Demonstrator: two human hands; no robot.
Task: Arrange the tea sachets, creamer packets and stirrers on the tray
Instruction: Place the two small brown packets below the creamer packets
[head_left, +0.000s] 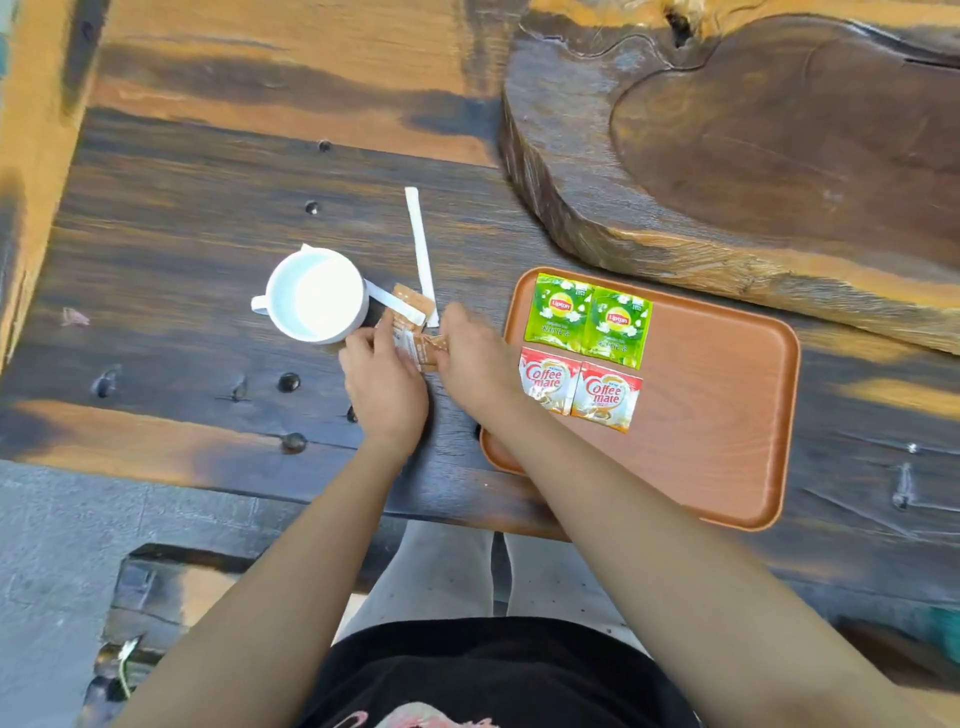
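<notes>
An orange-brown tray (727, 415) lies on the dark wooden table at the right. Two green tea sachets (587, 319) sit side by side at its far left corner, with two red-and-white creamer packets (579, 389) just below them. Left of the tray, my left hand (384, 384) and my right hand (475, 358) both pinch a small brown packet (423, 348) between them. Another brown packet (413, 301) lies just beyond. A long white wrapped stirrer (420, 244) lies on the table, and a second stirrer (392, 306) sits by the cup.
A white cup (314, 296) stands left of my hands. A thick carved wooden slab (727, 156) fills the far right, close behind the tray. The table's near edge runs under my forearms, with a bench and grey floor below.
</notes>
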